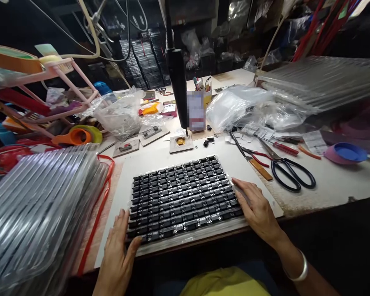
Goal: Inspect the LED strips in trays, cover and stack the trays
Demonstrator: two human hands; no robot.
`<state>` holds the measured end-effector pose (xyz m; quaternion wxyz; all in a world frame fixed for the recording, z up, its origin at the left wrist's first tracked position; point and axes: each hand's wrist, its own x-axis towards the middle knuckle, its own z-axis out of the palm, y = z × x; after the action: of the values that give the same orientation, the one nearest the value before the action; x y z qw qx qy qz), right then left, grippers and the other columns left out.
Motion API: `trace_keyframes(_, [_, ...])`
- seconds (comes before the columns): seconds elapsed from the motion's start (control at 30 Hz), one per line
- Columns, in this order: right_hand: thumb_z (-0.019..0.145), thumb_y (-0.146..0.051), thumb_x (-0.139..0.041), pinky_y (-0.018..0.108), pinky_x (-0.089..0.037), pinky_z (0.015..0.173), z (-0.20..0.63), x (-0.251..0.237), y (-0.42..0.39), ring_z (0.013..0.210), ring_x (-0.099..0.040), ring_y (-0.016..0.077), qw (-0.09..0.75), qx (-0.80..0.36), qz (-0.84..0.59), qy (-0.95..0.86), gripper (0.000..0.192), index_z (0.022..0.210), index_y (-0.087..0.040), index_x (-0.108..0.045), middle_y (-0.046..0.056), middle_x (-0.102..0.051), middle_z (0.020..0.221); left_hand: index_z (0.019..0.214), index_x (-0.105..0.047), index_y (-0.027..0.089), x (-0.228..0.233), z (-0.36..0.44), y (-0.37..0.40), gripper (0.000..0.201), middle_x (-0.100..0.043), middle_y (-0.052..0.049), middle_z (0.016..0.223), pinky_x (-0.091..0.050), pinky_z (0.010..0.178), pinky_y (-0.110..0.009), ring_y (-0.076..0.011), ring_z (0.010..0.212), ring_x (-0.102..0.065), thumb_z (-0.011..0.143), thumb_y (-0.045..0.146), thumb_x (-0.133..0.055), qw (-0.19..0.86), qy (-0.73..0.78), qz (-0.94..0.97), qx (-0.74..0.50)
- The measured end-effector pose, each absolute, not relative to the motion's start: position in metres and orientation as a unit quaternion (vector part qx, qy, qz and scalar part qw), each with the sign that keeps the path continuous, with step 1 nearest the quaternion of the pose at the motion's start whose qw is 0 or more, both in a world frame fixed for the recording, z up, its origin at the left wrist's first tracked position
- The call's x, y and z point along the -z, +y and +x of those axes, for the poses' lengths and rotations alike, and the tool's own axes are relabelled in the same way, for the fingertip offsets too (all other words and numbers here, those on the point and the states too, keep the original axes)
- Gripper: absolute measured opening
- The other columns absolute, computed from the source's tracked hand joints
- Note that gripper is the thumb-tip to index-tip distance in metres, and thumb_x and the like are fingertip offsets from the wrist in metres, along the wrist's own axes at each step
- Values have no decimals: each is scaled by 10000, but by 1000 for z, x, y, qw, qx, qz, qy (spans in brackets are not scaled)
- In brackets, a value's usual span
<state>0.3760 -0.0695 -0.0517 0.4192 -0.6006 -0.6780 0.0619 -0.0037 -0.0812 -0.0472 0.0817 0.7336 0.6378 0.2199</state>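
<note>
2 flat hands, left hand (pixel 119 250) and right hand (pixel 255 205), grip unclosed, flank the tray (pixel 185 197), long axis left-right.

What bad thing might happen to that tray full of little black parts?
The tray hangs slightly over the table edge, held only at its sides by the left hand and right hand; a bump might tip the parts out. The open scissors lie near the right hand and might nick it.

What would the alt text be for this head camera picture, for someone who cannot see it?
Two bare hands rest flat on either side of a tray of small black parts on a cluttered workbench: left hand at its near left corner, right hand at its right edge. Black scissors lie to the right, stacked clear trays to the left.
</note>
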Motion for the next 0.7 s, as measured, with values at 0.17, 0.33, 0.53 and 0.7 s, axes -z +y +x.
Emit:
trace_keyframes(0.17, [953, -244, -422, 401, -436, 929, 376, 52, -70, 1102, -552, 221, 413, -70, -607, -676, 321, 1257, -205, -518, 86, -618, 1176, 1465, -266, 236, 30, -9, -29, 658, -286, -84, 1530, -185, 1160, -471, -232, 1409, -251, 894, 536, -398, 127, 650, 706, -251])
trace_keyframes(0.33, [952, -244, -427, 418, -443, 926, 377, 55, -71, 1100, -551, 230, 418, -68, -605, -675, 318, 1256, -211, -517, 92, -619, 1172, 1472, -232, 155, 33, 0, 17, 772, -177, -117, 1556, -107, 1161, -506, -246, 1441, -104, 875, 637, -321, 196, 637, 712, -222])
trace_keyframes(0.53, [942, -233, -454, 414, -461, 928, 370, 38, -74, 1095, -572, 222, 458, -123, -598, -647, 288, 1209, -243, -560, 61, -631, 1157, 1491, -158, 174, 34, 5, 14, 783, -183, -91, 1559, -89, 1175, -442, -212, 1436, -150, 882, 647, -296, 256, 635, 667, -294])
trace_keyframes(0.7, [915, -217, -475, 466, -496, 883, 362, -17, -103, 1029, -613, 255, 540, -94, -539, -640, 295, 1172, -317, -582, 44, -654, 1083, 1474, -234, 210, 32, 2, 7, 707, -249, -52, 1547, -138, 1178, -387, -196, 1416, -227, 899, 610, -330, 273, 650, 619, -347])
